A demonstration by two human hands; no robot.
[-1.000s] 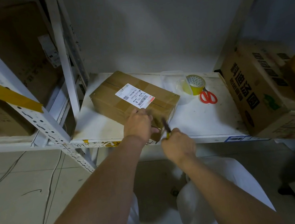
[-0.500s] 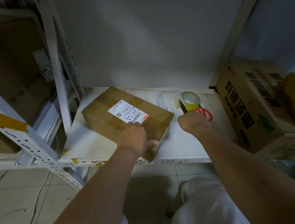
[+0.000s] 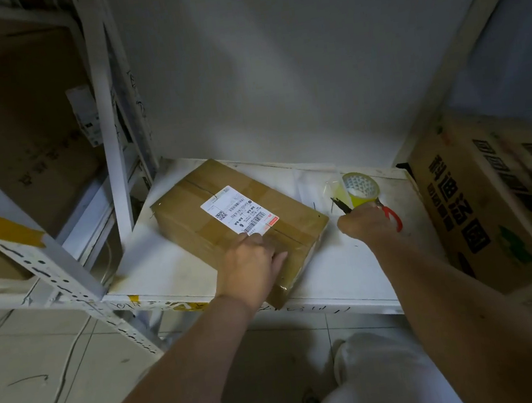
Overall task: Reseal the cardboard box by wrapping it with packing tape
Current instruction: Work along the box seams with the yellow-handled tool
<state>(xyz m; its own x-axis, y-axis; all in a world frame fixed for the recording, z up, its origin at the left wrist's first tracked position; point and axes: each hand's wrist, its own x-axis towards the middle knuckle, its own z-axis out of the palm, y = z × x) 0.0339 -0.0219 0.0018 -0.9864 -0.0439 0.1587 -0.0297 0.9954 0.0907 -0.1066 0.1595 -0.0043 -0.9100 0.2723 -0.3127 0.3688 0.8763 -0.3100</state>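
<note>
A brown cardboard box (image 3: 193, 217) with a white shipping label (image 3: 239, 214) lies at an angle on the white shelf (image 3: 334, 276). My left hand (image 3: 249, 263) rests on the box's near corner, thumb stretched out along the top. To the right stands a yellow-cored roll of packing tape (image 3: 360, 188), and red-handled scissors (image 3: 394, 217) lie beside it. Just in front of the roll, partly covering the scissors, my right hand (image 3: 365, 226) grips a thin dark cutter (image 3: 340, 205) whose tip points up and left.
A large printed carton (image 3: 479, 202) stands at the shelf's right end, close to my right hand. White perforated rack uprights (image 3: 47, 261) and more cartons (image 3: 15, 131) fill the left. The wall closes off the back. Tiled floor (image 3: 45, 379) lies below.
My right hand has carried the cutter from the box's near corner over to the tape roll. The left hand stays on the box's near corner.
</note>
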